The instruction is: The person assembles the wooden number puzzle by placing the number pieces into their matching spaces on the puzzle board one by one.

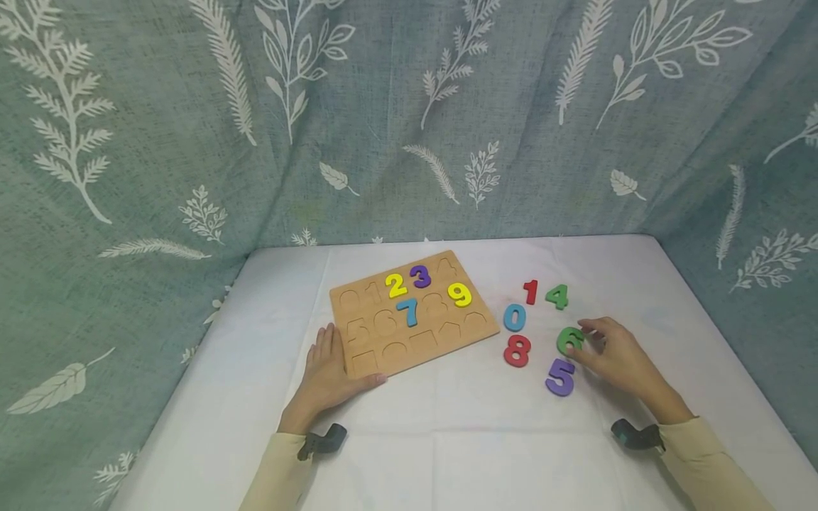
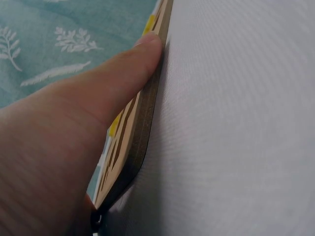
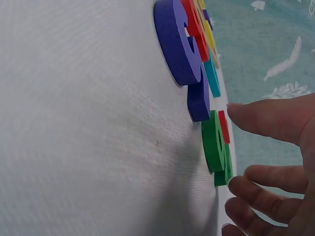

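Observation:
My left hand rests at the near left corner of a wooden number puzzle board, its fingers straight along the left side. The thumb lies on the board's near edge in the left wrist view. My right hand hovers close around a green number 6, thumb and fingers spread apart on either side of it. In the right wrist view, a gap shows between thumb and fingers, with the green 6 beyond them. A purple number 5 lies just nearer to me.
Left of the right hand lie a red 8, a blue 0, a red 1 and a green 4. On the board sit a yellow 2, purple 3, blue 7 and yellow 9.

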### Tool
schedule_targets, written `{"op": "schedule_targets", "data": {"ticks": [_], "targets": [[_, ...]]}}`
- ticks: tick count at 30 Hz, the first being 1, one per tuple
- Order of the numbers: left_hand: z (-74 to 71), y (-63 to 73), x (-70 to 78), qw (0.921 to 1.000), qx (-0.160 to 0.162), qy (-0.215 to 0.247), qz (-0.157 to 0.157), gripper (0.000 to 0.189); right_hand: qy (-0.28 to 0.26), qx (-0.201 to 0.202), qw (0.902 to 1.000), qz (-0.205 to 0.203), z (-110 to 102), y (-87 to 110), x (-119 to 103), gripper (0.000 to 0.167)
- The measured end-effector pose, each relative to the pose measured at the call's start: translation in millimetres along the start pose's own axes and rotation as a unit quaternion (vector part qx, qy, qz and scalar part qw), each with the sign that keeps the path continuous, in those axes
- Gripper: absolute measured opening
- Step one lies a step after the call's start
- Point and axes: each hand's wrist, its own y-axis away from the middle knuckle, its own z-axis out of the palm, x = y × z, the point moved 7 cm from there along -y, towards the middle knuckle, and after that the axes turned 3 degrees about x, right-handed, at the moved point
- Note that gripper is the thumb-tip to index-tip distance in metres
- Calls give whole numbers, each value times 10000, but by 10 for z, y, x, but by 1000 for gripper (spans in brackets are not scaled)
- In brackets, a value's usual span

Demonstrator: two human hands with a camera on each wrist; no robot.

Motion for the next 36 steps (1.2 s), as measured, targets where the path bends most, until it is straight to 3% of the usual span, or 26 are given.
{"op": "schedule_targets", "data": {"ticks": [11, 36], "targets": [[-10, 3, 16, 10000, 7, 22, 37, 147, 35, -133, 9997, 192, 45, -9, 20, 70], [-3, -2, -10, 10000, 8, 26, 9, 148, 345, -156, 9992, 135, 88, -50, -24, 71]]}}
